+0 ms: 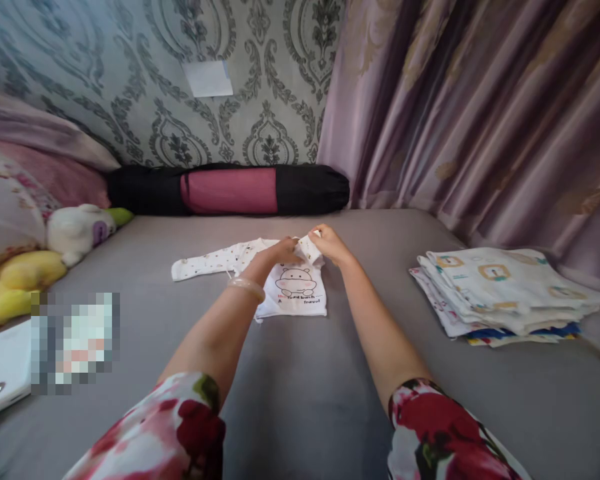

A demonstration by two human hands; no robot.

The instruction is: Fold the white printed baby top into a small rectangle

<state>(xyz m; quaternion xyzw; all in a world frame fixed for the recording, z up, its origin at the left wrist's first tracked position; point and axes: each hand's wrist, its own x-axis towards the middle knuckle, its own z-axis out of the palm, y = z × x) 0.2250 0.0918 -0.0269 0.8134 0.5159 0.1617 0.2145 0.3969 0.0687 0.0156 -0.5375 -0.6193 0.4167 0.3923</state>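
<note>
A small white baby shirt (301,303) lies on the grey bed sheet (300,400), with a cartoon animal and lettering on its front. Its patterned left sleeve (205,265) stretches flat to the left, while the other sleeve (309,249) is folded inward over the body. My right hand (331,245) pinches the folded sleeve near its end. Against the upper part of the shirt, my left hand (283,253) grips the cloth by the sleeve's fold; its fingertips are partly hidden. A pale bangle (247,288) circles my left wrist.
Folded cloths (515,287) are stacked on the right. A black and pink rolled bag (227,191) lies along the wall. At left are a white plush toy (75,233), a yellow plush (27,270) and a white device (7,363) beside a pixelated patch. Purple curtains (405,100) hang behind.
</note>
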